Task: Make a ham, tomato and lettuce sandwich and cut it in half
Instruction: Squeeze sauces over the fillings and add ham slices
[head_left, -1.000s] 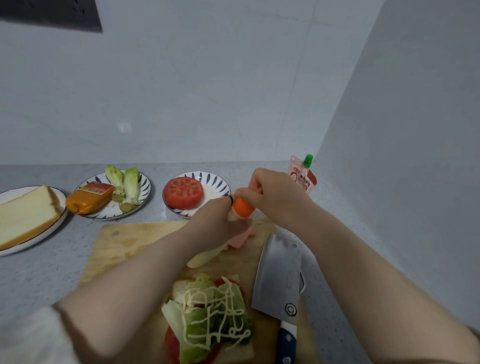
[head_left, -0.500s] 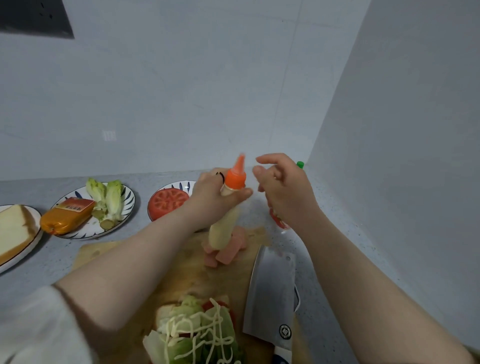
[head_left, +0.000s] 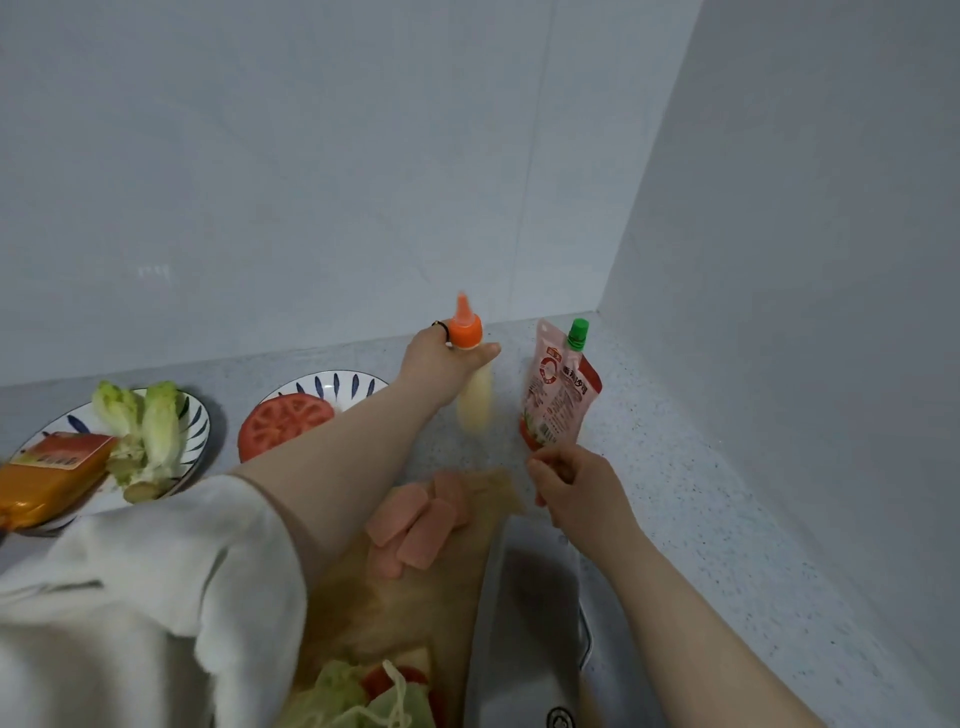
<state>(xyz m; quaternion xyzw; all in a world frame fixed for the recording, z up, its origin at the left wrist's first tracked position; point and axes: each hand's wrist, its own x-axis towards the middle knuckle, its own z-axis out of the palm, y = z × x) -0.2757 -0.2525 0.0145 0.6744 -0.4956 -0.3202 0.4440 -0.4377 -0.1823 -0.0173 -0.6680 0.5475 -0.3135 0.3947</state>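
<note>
My left hand (head_left: 441, 364) grips the mayonnaise bottle (head_left: 474, 402) just under its orange cap, holding it upright over the counter at the back, beside the ketchup pouch (head_left: 558, 395). My right hand (head_left: 569, 483) hovers in front of the pouch with fingers loosely curled, holding nothing. On the wooden cutting board (head_left: 405, 613) lie several ham slices (head_left: 415, 519). The open sandwich (head_left: 374, 696), with lettuce, tomato and mayonnaise lines, shows at the bottom edge. A cleaver (head_left: 524, 623) lies along the board's right side.
A plate (head_left: 332, 382) with a tomato half (head_left: 283, 421) stands behind the board. Left of it, a plate (head_left: 195, 415) holds lettuce (head_left: 145, 431) and an orange ham package (head_left: 44, 478). Walls close the corner behind and to the right.
My left hand has carried the bottle away from the board to the back of the counter. My right hand has dropped lower, near the pouch. The view has tilted up.
</note>
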